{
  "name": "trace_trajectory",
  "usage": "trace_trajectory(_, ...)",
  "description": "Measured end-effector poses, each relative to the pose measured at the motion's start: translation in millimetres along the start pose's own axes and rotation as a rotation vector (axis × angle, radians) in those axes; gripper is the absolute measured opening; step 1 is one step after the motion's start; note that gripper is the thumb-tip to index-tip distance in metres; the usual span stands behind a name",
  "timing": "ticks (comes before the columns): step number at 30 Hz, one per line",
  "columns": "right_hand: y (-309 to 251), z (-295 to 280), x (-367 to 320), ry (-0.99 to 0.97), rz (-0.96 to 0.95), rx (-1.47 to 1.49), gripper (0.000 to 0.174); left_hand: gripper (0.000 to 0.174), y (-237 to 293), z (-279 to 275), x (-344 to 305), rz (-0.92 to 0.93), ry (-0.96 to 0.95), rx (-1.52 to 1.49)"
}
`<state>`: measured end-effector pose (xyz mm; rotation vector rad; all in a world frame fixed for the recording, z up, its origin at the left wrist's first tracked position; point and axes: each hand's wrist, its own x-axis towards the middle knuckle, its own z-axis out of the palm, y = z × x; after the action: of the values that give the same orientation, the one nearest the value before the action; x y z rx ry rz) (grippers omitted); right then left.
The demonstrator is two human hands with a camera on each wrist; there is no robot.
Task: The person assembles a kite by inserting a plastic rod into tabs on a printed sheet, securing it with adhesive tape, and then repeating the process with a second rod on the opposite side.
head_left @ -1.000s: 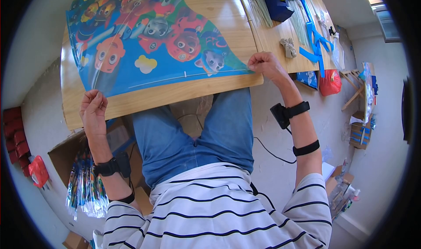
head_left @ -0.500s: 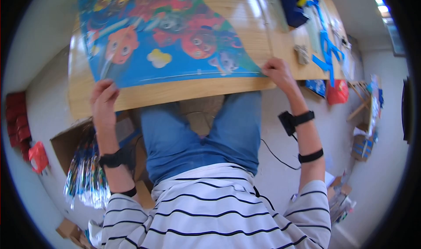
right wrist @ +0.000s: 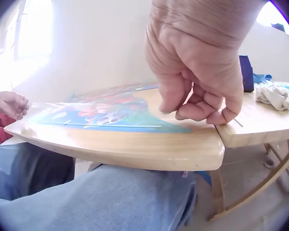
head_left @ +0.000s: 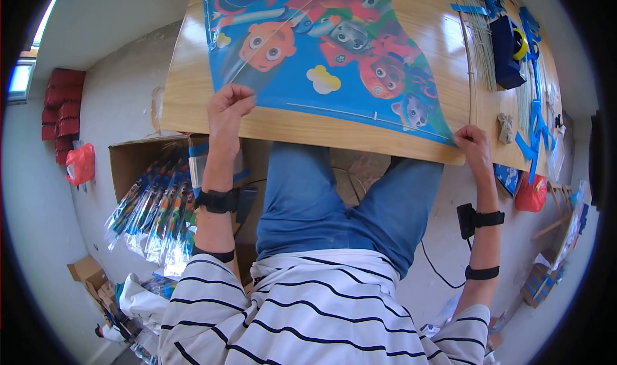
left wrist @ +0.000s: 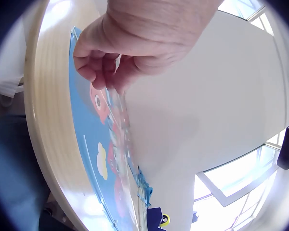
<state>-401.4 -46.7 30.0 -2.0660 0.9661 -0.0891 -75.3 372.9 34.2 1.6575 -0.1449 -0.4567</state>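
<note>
A blue kite (head_left: 360, 101), printed with cartoon puppies and a yellow-white cloud, lies on the wooden table with thin pale rods along it. My left hand (head_left: 229, 111) pinches its near left corner between thumb and fingertips. In the left wrist view, clear film (left wrist: 127, 139) rises from the print beneath that left hand (left wrist: 135, 43). My right hand (head_left: 474, 147) is at the kite's pointed right tip, thumb and forefinger holding it near the table edge. From the right wrist, curled fingers of the right hand (right wrist: 197, 77) partly cover that tip.
Thin sticks (head_left: 483, 43), a dark blue tape dispenser (head_left: 506, 56), blue ribbon (head_left: 535, 108) and a pale cloth bundle (head_left: 505, 127) lie on the table's right. Below left, a cardboard box (head_left: 132, 165) holds packets in clear wrap (head_left: 160, 217). A red bag (head_left: 531, 194) hangs at right.
The head view has swung, so the table and both hands appear further right. Both hands stay at the same two corners of the kite.
</note>
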Motion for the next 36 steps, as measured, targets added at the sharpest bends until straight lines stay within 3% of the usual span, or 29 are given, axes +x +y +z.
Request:
trace_trajectory(7,4,-5,1,-0.058,0.059,0.045,0.002,0.011,-1,2,4,0.055,-0.018,-0.055)
trace_trajectory(17,6,-6,1,0.000,-0.052,-0.025,0.005,0.035,-10,-11,12,-0.035,-0.075,-0.034)
trace_trajectory(23,-2,-5,0,0.016,0.057,0.013,0.006,0.031,-8,-9,19,-0.101,-0.074,0.016)
trace_trajectory(29,-4,0,-2,0.075,0.019,-0.035,0.006,0.029,-9,-11,21,-0.102,-0.093,0.013)
trace_trajectory(36,-3,-6,1,0.007,0.073,0.078,0.002,0.030,-5,-11,19,-0.088,-0.099,-0.001)
